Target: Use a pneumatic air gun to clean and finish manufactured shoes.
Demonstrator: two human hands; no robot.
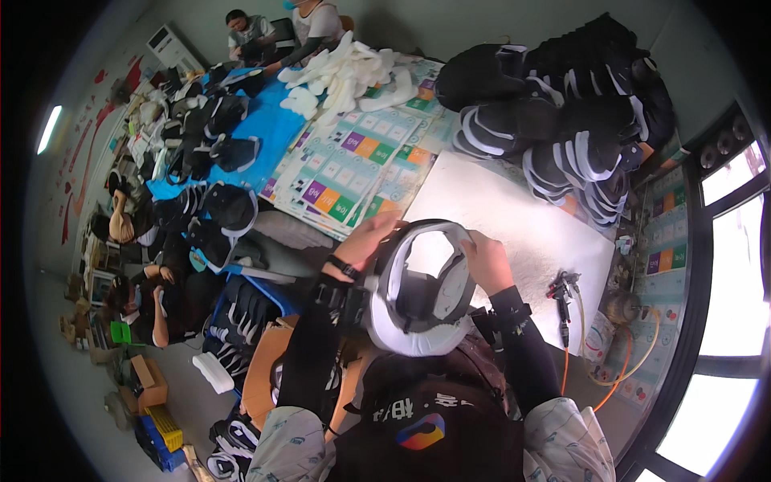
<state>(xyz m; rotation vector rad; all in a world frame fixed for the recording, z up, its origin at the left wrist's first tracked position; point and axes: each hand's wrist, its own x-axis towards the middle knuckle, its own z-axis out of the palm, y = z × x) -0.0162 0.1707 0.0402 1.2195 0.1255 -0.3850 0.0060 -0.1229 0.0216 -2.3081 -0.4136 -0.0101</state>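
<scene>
Both hands grip the cap (418, 311): L hand (365, 245) at its upper left edge, R hand (487, 263) pinching its upper right edge. Some fingertips hide behind it, so can't tell how hard they squeeze. To do this bit well, I'd hold the edge w/ soft fingers on both sides, bc the pale band (418, 342) looks easy to dent or smudge. Best turn it slowly, a bit at a time, w/ both hands sharing the weight. Don't swing the R hand out far, bc a spray gun (561, 296) is off to its right on the white tabletop (498, 210). The cap is btwn the hands, in front of the tummy, near the tabletop's close edge. It's round, hollow side facing up at the eyes, w/ that fat band round the edge and dark + gray stuff inside. There's a bright patch in the hole too; can't tell if it's lining or tabletop.
</scene>
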